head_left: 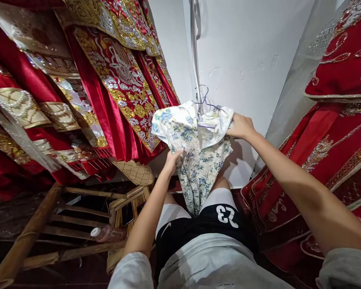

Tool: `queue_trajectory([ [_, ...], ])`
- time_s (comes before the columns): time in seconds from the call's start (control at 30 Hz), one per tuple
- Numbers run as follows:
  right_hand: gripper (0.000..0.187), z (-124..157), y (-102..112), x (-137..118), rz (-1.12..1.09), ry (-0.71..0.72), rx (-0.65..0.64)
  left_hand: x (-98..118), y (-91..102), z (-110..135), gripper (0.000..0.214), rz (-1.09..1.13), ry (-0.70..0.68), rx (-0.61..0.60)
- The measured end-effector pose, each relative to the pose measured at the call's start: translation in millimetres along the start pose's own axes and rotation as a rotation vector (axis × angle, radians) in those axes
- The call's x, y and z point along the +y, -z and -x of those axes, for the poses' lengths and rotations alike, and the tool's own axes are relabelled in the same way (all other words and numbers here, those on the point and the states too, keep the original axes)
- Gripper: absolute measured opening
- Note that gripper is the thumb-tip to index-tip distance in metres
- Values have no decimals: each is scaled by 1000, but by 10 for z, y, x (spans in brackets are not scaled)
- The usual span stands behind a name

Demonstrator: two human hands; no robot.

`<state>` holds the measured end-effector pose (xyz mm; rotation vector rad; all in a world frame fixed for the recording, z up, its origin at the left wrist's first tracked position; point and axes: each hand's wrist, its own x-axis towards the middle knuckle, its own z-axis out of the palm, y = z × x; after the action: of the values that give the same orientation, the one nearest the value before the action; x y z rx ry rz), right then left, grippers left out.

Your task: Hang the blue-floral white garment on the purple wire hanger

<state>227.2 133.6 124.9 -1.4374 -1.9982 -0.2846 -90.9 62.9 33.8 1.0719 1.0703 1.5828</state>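
A white dress (195, 160) with blue, green and yellow flowers hangs in front of me on a thin purple hanger (209, 103). My left hand (172, 161) is closed on the dress's left side, below the sleeve, with the thumb on top of the cloth. At the upper right, my right hand (242, 126) is closed round the edge near the shoulder; its fingertips are partly hidden by the cloth. A narrow pale upright strip (193, 52) runs down the wall to the hanger and partly overlaps the neckline.
Red costumes with gold and silver embroidery (123, 80) hang at the left. More red beaded garments (327, 148), partly under clear plastic, stand at the right. A bamboo chair (60, 216) at lower left carries a pink bottle (108, 233) and a phone (127, 212). Behind is a white wall (246, 48).
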Motion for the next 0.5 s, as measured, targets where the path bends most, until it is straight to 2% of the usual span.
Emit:
queue_trajectory([
  [0.07,79,20,-3,-98,-23,87,-7,-215,-20,146,71,-11,5,-4],
  [0.17,99,186,-39,-212,-117,186,-3,-476,-33,392,75,24,92,33],
  [0.23,99,378,-123,-295,-273,193,-49,-598,-41,537,74,43,161,55],
  [0.3,85,627,-282,-391,-534,168,-121,-670,-51,641,74,49,187,68],
  [0.37,70,928,-505,-483,-865,90,-147,-688,-58,707,76,48,180,85],
  [0.43,61,1258,-748,-556,-1158,-138,-91,-661,-59,752,78,43,161,93],
  [0.5,53,1562,-957,-623,-1286,-357,-92,-612,-62,799,78,34,139,75],
])
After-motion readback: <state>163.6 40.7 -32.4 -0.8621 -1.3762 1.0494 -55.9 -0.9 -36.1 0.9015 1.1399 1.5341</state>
